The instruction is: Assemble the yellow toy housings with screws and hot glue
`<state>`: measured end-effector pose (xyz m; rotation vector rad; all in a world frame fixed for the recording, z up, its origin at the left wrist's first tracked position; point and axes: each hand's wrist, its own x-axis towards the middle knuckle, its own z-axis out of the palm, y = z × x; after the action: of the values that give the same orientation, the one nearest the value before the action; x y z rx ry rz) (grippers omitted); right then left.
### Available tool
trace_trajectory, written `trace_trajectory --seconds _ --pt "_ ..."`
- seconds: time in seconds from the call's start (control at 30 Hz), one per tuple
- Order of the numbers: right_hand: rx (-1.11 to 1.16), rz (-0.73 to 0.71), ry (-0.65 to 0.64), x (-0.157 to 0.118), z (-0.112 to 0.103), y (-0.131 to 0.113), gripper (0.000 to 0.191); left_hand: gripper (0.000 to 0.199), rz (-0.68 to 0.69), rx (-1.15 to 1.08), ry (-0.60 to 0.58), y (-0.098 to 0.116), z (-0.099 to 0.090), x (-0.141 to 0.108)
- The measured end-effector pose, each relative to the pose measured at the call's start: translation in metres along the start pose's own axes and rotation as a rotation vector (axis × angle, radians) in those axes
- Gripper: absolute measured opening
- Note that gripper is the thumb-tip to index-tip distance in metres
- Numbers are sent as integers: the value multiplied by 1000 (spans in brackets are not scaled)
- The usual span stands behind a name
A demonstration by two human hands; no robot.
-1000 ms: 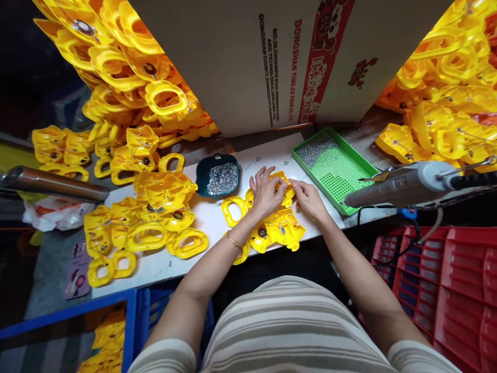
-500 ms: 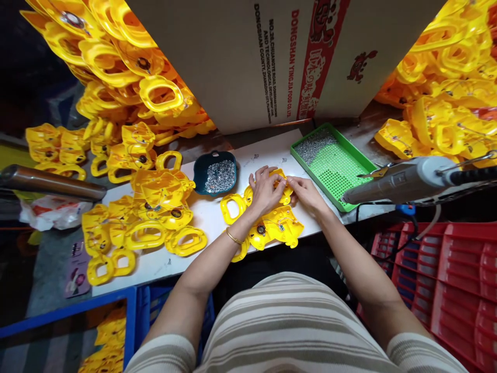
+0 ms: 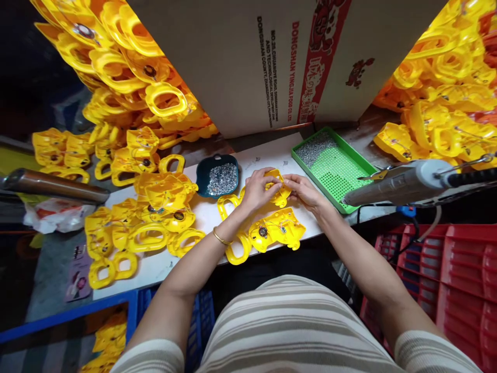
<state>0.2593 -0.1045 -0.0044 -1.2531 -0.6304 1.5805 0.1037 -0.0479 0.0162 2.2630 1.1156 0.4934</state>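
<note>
Both hands hold one yellow plastic shell [image 3: 276, 192] lifted a little off the white tabletop [image 3: 267, 153]. My left hand [image 3: 256, 187] grips its left side with curled fingers, and my right hand [image 3: 303, 190] pinches its right edge. Just below them lies another yellow shell [image 3: 280, 230] with a round black part and thin wires showing inside. A yellow handle ring [image 3: 237, 252] hangs over the table's near edge. A dark teal dish of small silver screws [image 3: 218, 177] stands left of my left hand.
A green tray [image 3: 337, 167] with screws in its far corner sits to the right. A grey electric screwdriver [image 3: 407, 184] hangs above the table's right end. Yellow shells are piled left [image 3: 147, 207] and right [image 3: 446, 114]. A cardboard box [image 3: 287, 57] stands behind. Red crates [image 3: 446, 280] sit lower right.
My hands have closed on the yellow shell and raised it slightly off the table, where before my left palm lay flat on it. The shell below now lies uncovered.
</note>
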Motion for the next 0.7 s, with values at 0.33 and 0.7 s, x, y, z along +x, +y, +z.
trace_trajectory --seconds 0.33,0.7 --pt "-97 -109 -159 -41 6 -46 50 47 435 27 4 30 -63 8" --pt "-110 -37 -233 -91 7 -9 45 42 454 109 -35 37 -38 -45"
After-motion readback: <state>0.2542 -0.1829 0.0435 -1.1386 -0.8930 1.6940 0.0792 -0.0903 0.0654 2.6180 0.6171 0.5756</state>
